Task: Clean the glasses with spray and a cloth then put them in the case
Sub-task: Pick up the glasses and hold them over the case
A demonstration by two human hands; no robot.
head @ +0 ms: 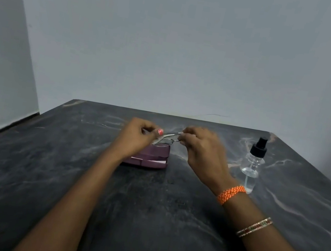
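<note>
a: where were the glasses?
b: we held them above the open purple case on the table, left hand and right hand each pinching one end.
a: and the spray bottle?
b: it stood upright, off to our right.

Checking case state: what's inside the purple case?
The purple case sits open under the glasses, held by left hand and right hand. A pale strip shows inside; the left hand covers the rest.
</note>
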